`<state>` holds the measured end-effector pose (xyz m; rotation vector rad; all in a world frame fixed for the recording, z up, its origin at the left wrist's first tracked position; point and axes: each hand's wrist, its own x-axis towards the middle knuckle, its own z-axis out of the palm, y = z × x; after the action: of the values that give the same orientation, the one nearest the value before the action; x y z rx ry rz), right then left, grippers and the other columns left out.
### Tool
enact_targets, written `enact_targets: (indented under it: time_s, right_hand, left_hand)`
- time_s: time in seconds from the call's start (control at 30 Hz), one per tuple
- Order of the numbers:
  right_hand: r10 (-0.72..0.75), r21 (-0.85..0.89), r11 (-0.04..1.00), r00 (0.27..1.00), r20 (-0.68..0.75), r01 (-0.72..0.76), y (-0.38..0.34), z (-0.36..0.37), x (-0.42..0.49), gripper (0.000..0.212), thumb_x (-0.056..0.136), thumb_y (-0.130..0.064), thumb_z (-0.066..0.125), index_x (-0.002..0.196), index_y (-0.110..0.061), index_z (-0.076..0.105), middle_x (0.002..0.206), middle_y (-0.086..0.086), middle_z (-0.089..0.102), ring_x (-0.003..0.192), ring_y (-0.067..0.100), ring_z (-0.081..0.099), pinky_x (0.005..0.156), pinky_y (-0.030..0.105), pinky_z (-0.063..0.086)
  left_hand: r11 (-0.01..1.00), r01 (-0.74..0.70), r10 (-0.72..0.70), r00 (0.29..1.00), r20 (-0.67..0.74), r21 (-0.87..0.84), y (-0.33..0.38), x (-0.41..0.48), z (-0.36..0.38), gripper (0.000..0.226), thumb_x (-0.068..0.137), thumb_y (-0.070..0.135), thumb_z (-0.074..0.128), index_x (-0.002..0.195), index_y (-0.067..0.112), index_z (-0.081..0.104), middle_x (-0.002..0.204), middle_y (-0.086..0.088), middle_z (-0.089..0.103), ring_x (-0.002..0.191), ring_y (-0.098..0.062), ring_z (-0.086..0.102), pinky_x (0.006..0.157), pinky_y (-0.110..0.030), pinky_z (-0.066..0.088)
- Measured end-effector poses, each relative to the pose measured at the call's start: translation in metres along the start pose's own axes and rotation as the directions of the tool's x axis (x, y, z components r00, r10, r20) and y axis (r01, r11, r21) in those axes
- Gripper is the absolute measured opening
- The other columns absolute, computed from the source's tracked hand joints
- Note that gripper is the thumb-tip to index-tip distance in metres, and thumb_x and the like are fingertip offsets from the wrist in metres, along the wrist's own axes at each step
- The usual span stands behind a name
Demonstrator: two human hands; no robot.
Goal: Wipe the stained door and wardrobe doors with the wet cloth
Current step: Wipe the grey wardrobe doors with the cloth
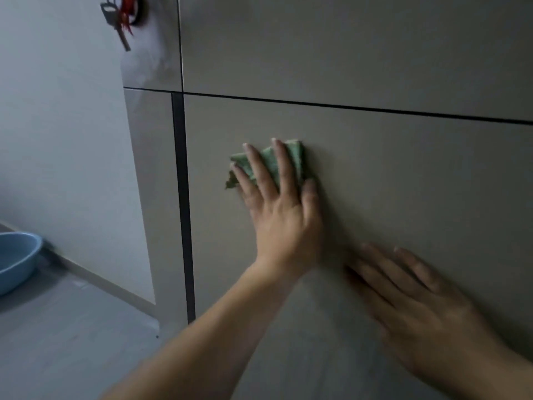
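Note:
A folded green cloth (pixel 294 157) lies flat against the grey-beige lower wardrobe door (pixel 418 180). My left hand (pixel 282 217) presses it there with straight, spread fingers, and its thumb lies along the cloth's right edge. My right hand (pixel 418 301) rests flat on the same door, lower and to the right, holding nothing. A dark horizontal gap separates this door from the upper wardrobe door (pixel 346 47). No stain shows clearly on the panels.
A narrow side panel with a dark vertical strip (pixel 181 197) borders the door on the left. Keys with a red tassel (pixel 122 21) hang at the top left. A blue basin (pixel 14 258) sits on the grey floor (pixel 72 327) by the white wall.

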<state>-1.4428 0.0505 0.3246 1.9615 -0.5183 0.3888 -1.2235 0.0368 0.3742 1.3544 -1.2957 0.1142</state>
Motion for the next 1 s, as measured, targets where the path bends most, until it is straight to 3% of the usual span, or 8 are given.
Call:
enact_targets:
  time_s: [0.17, 0.3, 0.37, 0.47, 0.53, 0.63, 0.8, 1.0]
  right_hand:
    - [-0.009, 0.015, 1.000, 1.000, 0.009, 0.009, 0.004, 0.000, -0.010, 0.064, 0.093, -0.031, 0.050, 0.150, -0.002, 0.045, 0.163, 0.015, 0.033, 0.151, 0.033, 0.031, 0.120, 0.051, 0.026]
    - [0.014, 0.047, 0.999, 1.000, -0.018, -0.013, 0.010, -0.005, -0.020, 0.064, 0.094, -0.032, 0.050, 0.151, -0.005, 0.044, 0.164, 0.012, 0.033, 0.150, 0.030, 0.035, 0.116, 0.050, 0.030]
    - [0.019, 0.061, 0.998, 1.000, -0.024, -0.017, 0.015, -0.006, -0.028, 0.063, 0.093, -0.030, 0.048, 0.151, -0.005, 0.045, 0.163, 0.011, 0.035, 0.150, 0.029, 0.033, 0.118, 0.050, 0.028]
    - [0.022, 0.078, 0.997, 1.000, -0.006, -0.022, 0.018, -0.005, -0.035, 0.064, 0.092, -0.031, 0.048, 0.150, -0.005, 0.045, 0.162, 0.012, 0.036, 0.151, 0.029, 0.031, 0.122, 0.048, 0.022]
    - [0.023, 0.099, 0.995, 1.000, 0.001, -0.023, 0.020, -0.005, -0.038, 0.065, 0.091, -0.032, 0.048, 0.149, -0.005, 0.046, 0.160, 0.013, 0.038, 0.150, 0.029, 0.031, 0.124, 0.047, 0.019]
    - [0.000, 0.098, 0.995, 1.000, 0.002, 0.000, 0.023, -0.008, -0.047, 0.064, 0.092, -0.031, 0.047, 0.150, -0.004, 0.046, 0.162, 0.013, 0.036, 0.150, 0.031, 0.032, 0.123, 0.048, 0.020]
    - [-0.009, 0.073, 0.997, 1.000, 0.010, 0.008, 0.025, -0.009, -0.058, 0.063, 0.096, -0.031, 0.045, 0.153, -0.004, 0.040, 0.166, 0.013, 0.028, 0.152, 0.032, 0.028, 0.121, 0.051, 0.024]
    - [-0.034, 0.075, 0.997, 0.999, -0.032, 0.036, 0.025, -0.005, -0.062, 0.061, 0.095, -0.027, 0.043, 0.152, -0.003, 0.042, 0.164, 0.013, 0.032, 0.151, 0.033, 0.030, 0.122, 0.052, 0.024]
  left_hand:
    - [0.988, -0.122, 0.108, 0.985, 0.138, 0.098, 0.009, -0.026, 0.008, 0.066, 0.095, 0.062, 0.013, 0.143, 0.055, -0.032, 0.156, 0.011, -0.048, 0.144, -0.021, -0.047, 0.119, -0.042, -0.026]
    - [0.991, 0.136, -0.136, 0.990, -0.049, 0.003, 0.008, 0.037, -0.018, 0.075, 0.095, 0.056, 0.020, 0.161, 0.038, -0.011, 0.168, 0.001, -0.030, 0.152, -0.029, -0.033, 0.123, -0.046, -0.020]
    - [0.983, 0.182, -0.183, 0.979, -0.090, -0.027, 0.028, 0.047, -0.015, 0.076, 0.094, 0.055, 0.020, 0.163, 0.034, -0.006, 0.169, -0.002, -0.025, 0.153, -0.032, -0.029, 0.123, -0.046, -0.018]
    - [0.996, -0.067, 0.067, 0.998, 0.006, 0.053, 0.062, 0.003, 0.013, 0.073, 0.099, 0.056, 0.022, 0.160, 0.036, -0.012, 0.164, -0.002, -0.035, 0.149, -0.032, -0.038, 0.123, -0.047, -0.021]
    - [0.988, -0.138, 0.130, 0.985, 0.115, 0.063, 0.074, -0.035, 0.026, 0.071, 0.105, 0.051, 0.029, 0.155, 0.042, -0.021, 0.156, 0.008, -0.046, 0.145, -0.023, -0.046, 0.121, -0.044, -0.024]
    - [0.994, -0.060, 0.049, 0.992, 0.112, 0.093, 0.057, -0.028, 0.020, 0.072, 0.103, 0.054, 0.028, 0.153, 0.044, -0.022, 0.157, 0.009, -0.044, 0.146, -0.022, -0.043, 0.121, -0.040, -0.025]
    - [0.955, 0.291, -0.294, 0.955, -0.044, -0.060, 0.033, -0.001, 0.005, 0.068, 0.109, 0.046, 0.030, 0.162, 0.036, -0.010, 0.168, 0.002, -0.028, 0.153, -0.029, -0.030, 0.125, -0.049, -0.017]
    - [0.958, 0.277, -0.262, 0.950, 0.170, -0.072, 0.053, -0.114, 0.058, 0.078, 0.095, 0.056, 0.025, 0.152, 0.038, -0.026, 0.150, 0.008, -0.050, 0.142, -0.022, -0.047, 0.117, -0.033, -0.028]
